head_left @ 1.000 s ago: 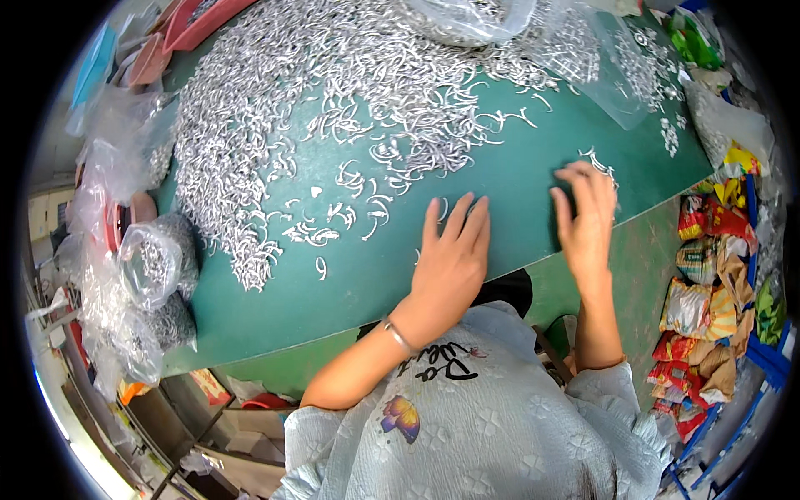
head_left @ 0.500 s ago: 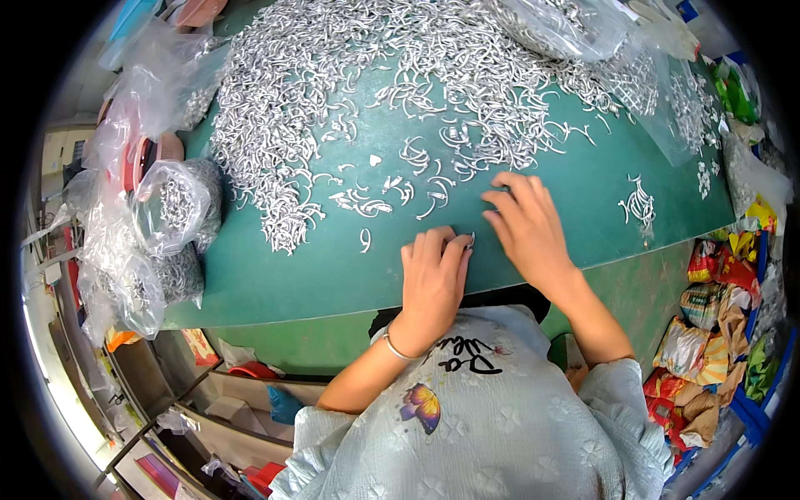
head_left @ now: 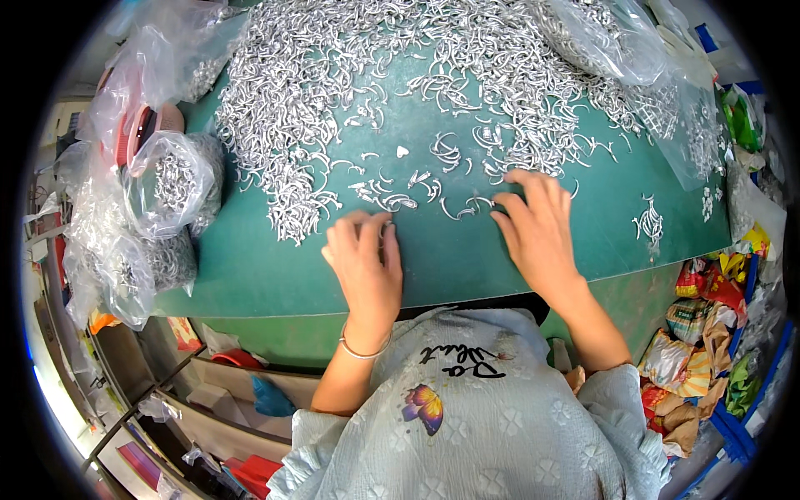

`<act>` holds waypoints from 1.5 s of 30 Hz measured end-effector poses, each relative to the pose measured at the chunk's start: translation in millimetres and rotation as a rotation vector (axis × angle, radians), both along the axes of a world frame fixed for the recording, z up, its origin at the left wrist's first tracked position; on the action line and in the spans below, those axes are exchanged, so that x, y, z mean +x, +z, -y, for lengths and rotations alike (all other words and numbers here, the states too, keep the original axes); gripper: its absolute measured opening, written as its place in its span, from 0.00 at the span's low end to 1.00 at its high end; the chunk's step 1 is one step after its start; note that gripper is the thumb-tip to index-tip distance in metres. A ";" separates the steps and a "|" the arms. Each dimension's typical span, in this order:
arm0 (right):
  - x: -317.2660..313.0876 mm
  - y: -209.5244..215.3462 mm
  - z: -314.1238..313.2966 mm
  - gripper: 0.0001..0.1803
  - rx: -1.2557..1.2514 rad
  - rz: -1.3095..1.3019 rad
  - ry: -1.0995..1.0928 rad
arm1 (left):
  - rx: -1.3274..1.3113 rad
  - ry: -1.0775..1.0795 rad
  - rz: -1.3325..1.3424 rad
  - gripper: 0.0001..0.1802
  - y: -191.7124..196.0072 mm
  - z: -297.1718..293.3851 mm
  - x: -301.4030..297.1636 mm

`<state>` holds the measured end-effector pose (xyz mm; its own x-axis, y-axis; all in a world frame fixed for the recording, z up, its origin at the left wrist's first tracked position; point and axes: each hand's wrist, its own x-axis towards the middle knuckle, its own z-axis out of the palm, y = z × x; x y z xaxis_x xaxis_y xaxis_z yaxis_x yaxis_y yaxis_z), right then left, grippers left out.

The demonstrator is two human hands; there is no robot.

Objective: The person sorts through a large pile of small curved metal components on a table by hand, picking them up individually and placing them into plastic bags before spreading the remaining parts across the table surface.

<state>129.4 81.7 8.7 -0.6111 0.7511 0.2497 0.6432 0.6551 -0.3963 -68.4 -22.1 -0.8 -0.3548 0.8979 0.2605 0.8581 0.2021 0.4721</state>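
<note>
Head view looks straight down on small curved silver metal pieces (head_left: 392,198) scattered on a green tabletop (head_left: 450,258), lying just beyond the fingertips of both hands. Left hand (head_left: 364,265) lies palm down, fingers curled at the tips over a piece or two at the scatter's near edge; whether its grip has closed on one cannot be told. Right hand (head_left: 537,229) rests flat beside it, fingers spread and open, touching loose pieces but holding none. Farther out from the hands, a large heap of the same pieces (head_left: 350,75) covers the far tabletop. Left of the left hand, clear plastic bags (head_left: 167,183) filled with pieces stand at the table's edge. Right of the right hand, a small separate cluster (head_left: 650,223) lies alone, with colourful packets (head_left: 708,333) below the tabletop.
</note>
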 end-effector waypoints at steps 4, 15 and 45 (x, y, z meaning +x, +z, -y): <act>-5.7 4.8 8.4 0.16 -0.026 -0.026 -0.063 | 0.069 0.056 0.057 0.24 2.6 -5.7 17.3; 11.3 3.8 18.5 0.13 -0.241 -0.120 0.199 | -0.007 -0.223 0.124 0.11 1.1 -0.9 29.3; -40.9 2.0 -26.9 0.22 0.008 -0.063 0.123 | -0.054 -0.349 0.278 0.23 9.0 9.1 53.9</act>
